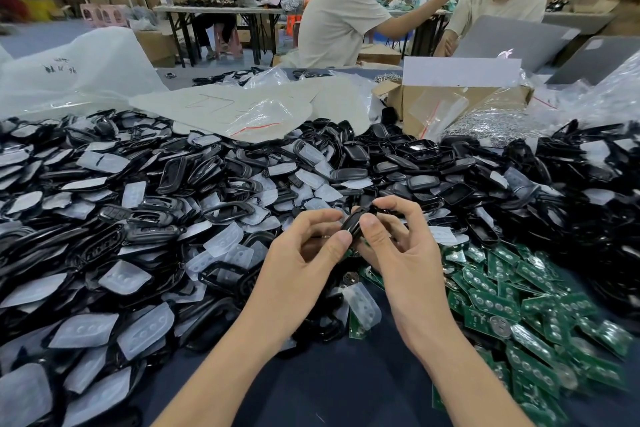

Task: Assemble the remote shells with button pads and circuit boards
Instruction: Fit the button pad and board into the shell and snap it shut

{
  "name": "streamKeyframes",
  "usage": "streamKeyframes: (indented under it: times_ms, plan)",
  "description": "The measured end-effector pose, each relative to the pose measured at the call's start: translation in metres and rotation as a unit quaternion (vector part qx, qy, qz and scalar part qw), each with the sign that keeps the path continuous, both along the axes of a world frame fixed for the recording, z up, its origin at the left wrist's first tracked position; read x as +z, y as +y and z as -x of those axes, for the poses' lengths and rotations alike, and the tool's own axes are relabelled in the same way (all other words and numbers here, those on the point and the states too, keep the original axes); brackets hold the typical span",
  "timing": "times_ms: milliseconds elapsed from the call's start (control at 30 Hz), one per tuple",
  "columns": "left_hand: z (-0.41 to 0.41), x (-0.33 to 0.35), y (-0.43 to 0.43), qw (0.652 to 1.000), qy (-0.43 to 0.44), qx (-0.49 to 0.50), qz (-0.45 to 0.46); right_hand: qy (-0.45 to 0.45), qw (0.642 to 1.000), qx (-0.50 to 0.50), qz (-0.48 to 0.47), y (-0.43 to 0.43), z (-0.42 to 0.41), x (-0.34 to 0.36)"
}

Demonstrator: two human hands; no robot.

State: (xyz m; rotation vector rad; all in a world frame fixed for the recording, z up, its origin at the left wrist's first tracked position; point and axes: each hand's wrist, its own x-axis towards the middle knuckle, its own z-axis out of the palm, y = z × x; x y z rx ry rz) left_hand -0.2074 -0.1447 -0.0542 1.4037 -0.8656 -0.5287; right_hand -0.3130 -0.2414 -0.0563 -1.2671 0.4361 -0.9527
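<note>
My left hand (pixel 304 253) and right hand (pixel 398 246) together pinch one glossy black plastic remote shell (pixel 352 226) above the dark blue table (pixel 329 385).

Shells (pixel 214 170) left, circuit boards (pixel 519 295) right, box (pixel 450 104) behind

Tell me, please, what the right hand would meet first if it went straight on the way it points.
The right hand points up-left at the glossy black plastic remote shell already in its grip; just beyond it, probably the left hand, though depth is unclear.
</note>
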Motion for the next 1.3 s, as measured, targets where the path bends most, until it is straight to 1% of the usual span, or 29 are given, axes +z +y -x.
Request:
streamKeyframes:
  times_ms: [467, 733, 1033, 1200, 1300]
  plan:
    - [0.0038, -0.0026, -0.0024, 1.0, 0.008, 0.013, 0.021, -0.002, 1.0, -0.011, -0.025, 0.0018, -0.0001, 0.0011]
    - [0.0059, -0.0063, -0.0042, 0.999, -0.017, 0.027, 0.025, -0.003, 0.999, -0.038, -0.016, 0.0037, -0.0002, 0.0012]
    - [0.0092, -0.0065, -0.0041, 0.998, -0.032, 0.042, 0.024, -0.006, 0.999, -0.027, -0.03, 0.0024, -0.0007, -0.0001]
    - [0.008, -0.0045, -0.0031, 0.999, -0.013, 0.034, 0.014, -0.005, 0.999, -0.027, -0.031, 0.0008, -0.0011, -0.0012]
    - [0.0009, -0.0017, -0.0011, 1.0, 0.007, 0.002, -0.013, 0.0, 1.0, -0.024, -0.02, 0.0003, -0.0006, -0.0017]
